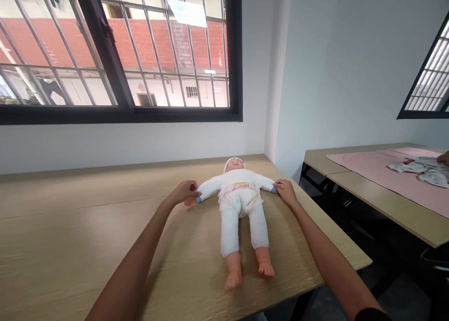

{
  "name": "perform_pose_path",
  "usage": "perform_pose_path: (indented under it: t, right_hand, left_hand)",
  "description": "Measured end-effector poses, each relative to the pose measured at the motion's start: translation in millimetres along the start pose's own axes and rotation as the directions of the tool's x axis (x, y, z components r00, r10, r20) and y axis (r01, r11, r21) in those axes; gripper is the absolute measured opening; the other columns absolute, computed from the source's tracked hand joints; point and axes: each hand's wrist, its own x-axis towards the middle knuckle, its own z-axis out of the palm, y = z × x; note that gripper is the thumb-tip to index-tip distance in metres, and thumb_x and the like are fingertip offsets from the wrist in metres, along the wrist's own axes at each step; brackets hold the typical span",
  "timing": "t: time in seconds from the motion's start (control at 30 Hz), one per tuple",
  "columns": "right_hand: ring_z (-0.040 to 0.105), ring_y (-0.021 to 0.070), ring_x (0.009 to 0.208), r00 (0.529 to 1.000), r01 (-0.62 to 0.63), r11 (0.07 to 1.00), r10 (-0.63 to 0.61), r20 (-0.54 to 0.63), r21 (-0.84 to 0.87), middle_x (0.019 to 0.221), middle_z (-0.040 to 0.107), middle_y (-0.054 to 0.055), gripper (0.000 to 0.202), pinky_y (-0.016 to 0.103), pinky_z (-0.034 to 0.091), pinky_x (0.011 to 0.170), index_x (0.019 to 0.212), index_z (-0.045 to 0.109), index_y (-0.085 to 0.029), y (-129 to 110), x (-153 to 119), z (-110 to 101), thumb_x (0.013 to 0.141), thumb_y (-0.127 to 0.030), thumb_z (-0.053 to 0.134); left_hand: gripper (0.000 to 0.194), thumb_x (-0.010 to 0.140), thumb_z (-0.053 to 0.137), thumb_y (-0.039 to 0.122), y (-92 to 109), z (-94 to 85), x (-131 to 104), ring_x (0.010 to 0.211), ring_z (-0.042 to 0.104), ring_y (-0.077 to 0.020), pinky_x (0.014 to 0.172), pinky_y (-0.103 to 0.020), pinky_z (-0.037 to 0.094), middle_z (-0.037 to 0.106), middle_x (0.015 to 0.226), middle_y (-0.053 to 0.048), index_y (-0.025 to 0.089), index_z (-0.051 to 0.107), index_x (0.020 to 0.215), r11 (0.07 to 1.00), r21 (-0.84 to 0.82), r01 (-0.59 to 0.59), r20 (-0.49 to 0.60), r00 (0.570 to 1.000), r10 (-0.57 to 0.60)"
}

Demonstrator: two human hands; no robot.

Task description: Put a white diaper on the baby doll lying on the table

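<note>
on the left, the person's left hand point(184, 192) pinches one blue cuff point(199, 200), fingers nearly together. the baby doll point(242, 176) lies face up on the surface point(87, 237), arms spread, diaper point(241, 197) round its hips. the right hand point(286, 191), fingers curled in, grips the opposite cuff point(273, 189). light, even tension should keep both sleeves straight.

The doll point(239, 176) is covered in soft-looking matt cloth, with a thin, papery diaper point(242, 200), and its feet point(233, 280) look like smooth plastic with a faint sheen. The worktop point(87, 246) has a smooth wood-look finish, softly glossy where light falls, while the pink sheet point(372, 166) is matt cloth. The window frame point(182, 114) is smooth with a low sheen, the wall point(322, 68) matt.
</note>
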Motion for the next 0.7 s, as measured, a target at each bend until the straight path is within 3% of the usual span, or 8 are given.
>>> perform_pose_path:
  t: [0.2, 0.4, 0.7]
  right_hand:
    - [0.058, 0.022, 0.09, 0.999, 0.051, 0.998, -0.051, 0.006, -0.032, 0.092, 0.07, 0.008, 0.021, 0.033, 0.04, 0.086, 0.085, 0.069, -0.018, -0.7, 1.4, 1.7, 0.086, -0.029, 0.05]
    - [0.057, 0.0214, 0.09, 0.999, 0.022, 1.0, -0.021, 0.025, -0.019, 0.093, 0.069, 0.008, 0.022, 0.031, 0.04, 0.084, 0.087, 0.067, -0.017, -1.3, 0.1, 1.8, 0.087, -0.03, 0.049]
    - [0.056, 0.0208, 0.084, 1.0, 0.006, 1.0, -0.006, 0.018, -0.008, 0.086, 0.067, 0.007, 0.023, 0.03, 0.04, 0.077, 0.088, 0.066, -0.018, -7.9, -4.2, 0.7, 0.089, -0.031, 0.048]
  left_hand:
    - [0.031, 0.049, 0.07, 0.046, -1.3, 5.8, 6.1, 0.059, 0.052, -0.0189, 0.054, -0.027, 0.037, 0.053, 0.052, 0.0, 0.021, 0.051, 0.05, 1.0, -0.003, -0.02, 0.034, 0.999, 0.02]
    - [0.028, 0.055, 0.061, 0.043, -2.1, 5.9, 6.5, 0.053, 0.045, -0.0163, 0.055, -0.028, 0.034, 0.047, 0.05, 0.001, 0.022, 0.045, 0.045, 0.998, 0.012, -0.067, 0.072, 0.995, 0.066]
    - [0.033, 0.059, 0.058, 0.048, -0.9, 1.9, 4.1, 0.057, 0.05, -0.0182, 0.057, -0.029, 0.037, 0.049, 0.051, 0.0, 0.021, 0.045, 0.045, 0.998, 0.011, -0.059, 0.106, 0.993, 0.058]
